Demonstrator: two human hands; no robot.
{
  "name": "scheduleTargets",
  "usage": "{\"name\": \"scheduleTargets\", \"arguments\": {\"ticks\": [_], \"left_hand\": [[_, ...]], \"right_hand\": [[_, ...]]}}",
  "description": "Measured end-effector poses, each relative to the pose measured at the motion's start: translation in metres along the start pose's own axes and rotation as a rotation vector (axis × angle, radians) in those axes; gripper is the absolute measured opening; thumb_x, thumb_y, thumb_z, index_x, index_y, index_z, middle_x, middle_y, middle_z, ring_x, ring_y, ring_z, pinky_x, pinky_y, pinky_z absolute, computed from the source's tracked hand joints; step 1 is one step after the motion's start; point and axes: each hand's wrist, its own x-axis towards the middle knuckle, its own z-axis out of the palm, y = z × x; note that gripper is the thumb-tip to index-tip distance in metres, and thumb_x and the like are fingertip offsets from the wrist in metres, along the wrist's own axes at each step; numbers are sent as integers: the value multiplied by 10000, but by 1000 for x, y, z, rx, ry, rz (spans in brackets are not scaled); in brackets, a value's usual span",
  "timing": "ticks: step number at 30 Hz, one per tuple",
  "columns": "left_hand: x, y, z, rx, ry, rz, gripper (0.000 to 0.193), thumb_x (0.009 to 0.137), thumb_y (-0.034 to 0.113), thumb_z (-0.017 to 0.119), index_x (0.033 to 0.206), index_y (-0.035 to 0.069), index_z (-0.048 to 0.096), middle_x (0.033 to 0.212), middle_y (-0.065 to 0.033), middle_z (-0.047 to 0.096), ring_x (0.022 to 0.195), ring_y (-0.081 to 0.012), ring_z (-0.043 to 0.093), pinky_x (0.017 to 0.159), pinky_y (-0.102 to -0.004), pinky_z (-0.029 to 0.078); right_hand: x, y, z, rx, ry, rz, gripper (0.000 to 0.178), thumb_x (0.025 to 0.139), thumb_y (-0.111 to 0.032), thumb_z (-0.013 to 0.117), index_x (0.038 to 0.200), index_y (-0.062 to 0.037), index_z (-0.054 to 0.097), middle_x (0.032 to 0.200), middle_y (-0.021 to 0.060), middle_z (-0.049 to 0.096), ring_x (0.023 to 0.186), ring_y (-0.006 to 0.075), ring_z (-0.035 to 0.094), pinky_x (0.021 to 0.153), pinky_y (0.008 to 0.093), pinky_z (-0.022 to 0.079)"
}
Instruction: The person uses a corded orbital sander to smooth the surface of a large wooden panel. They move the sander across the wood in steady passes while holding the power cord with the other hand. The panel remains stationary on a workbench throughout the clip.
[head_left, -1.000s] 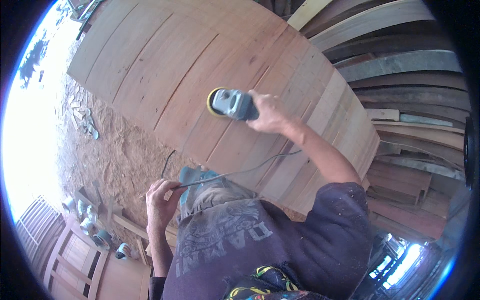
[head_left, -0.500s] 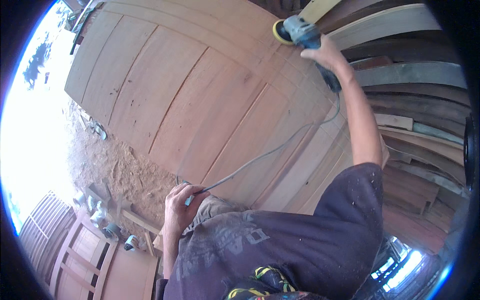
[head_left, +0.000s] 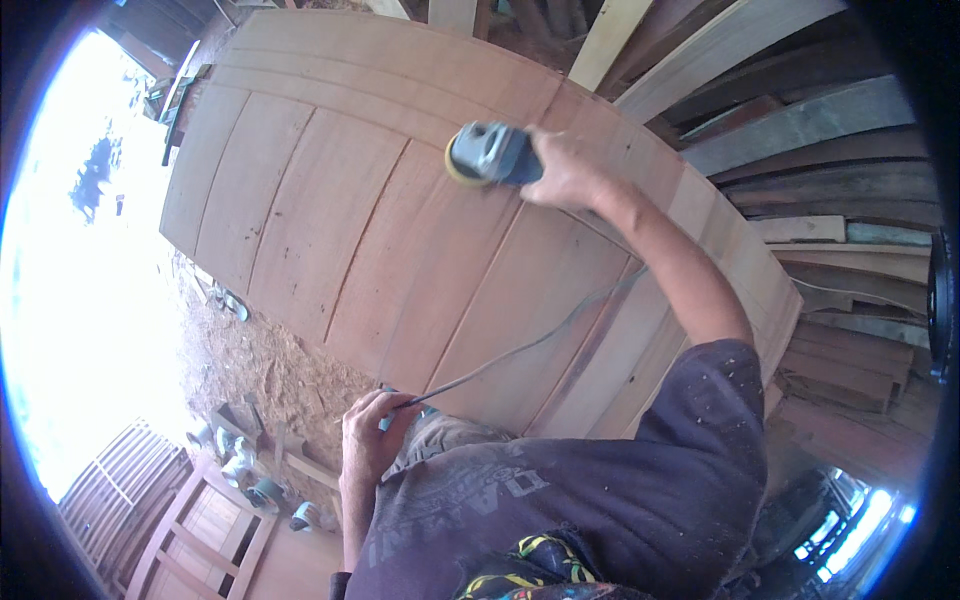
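A large wooden panel door (head_left: 400, 250) with grooves between its boards lies flat in front of me. My right hand (head_left: 567, 170) grips a grey and dark angle grinder (head_left: 500, 153) whose yellow-edged sanding disc (head_left: 461, 160) is against the panel, or very close to it, near its upper middle. From the grinder a grey power cord (head_left: 530, 345) runs back across the boards to my left hand (head_left: 372, 428). The fingers there are closed round the cord at the door's near edge. A small light-blue bit shows beside those fingers, too small to name.
Long boards (head_left: 800, 140) are stacked along the right side. Sawdust and shavings cover the ground (head_left: 270, 350) at the left. At lower left stand a framed wooden panel (head_left: 200, 540), a slatted piece (head_left: 120, 470) and several small tools or containers (head_left: 265, 493).
My right hand has moved the grinder leftward and nearer to me, from the door's far right edge onto its upper middle. The left hand still holds the cord. The view has shifted somewhat.
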Motion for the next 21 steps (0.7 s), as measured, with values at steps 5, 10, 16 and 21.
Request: {"name": "scheduleTargets", "arguments": {"ticks": [5,10,16,21], "left_hand": [[7,-2,3,-58,7,-18,143,907,126,888,1018,56,830,921,-120,809,848,-297,787,775,-405,607],[-5,-2,7,-72,32,-3,148,908,134,891,1023,63,831,915,-116,804,855,-301,784,771,-412,604],[-6,-6,6,-31,31,46,143,914,138,883,1018,57,826,909,-117,799,862,-317,780,774,-423,600],[2,-10,-3,-23,3,32,146,915,151,878,1007,53,821,903,-114,797,863,-315,781,782,-427,600]], "right_hand": [[59,52,-45,-35,121,92,599,723,-313,863,1211,12,740,1121,296,792,1087,476,771,960,504,609],[87,89,-75,48,132,220,610,695,-386,885,1156,-3,770,1084,261,814,1075,397,800,942,475,614],[41,27,-31,27,-41,52,604,704,-337,887,1188,0,754,1112,282,804,1073,415,803,953,473,627],[11,-45,7,-29,-130,-44,612,759,-279,853,1288,-11,703,1125,314,788,1115,458,776,978,508,625]]}}
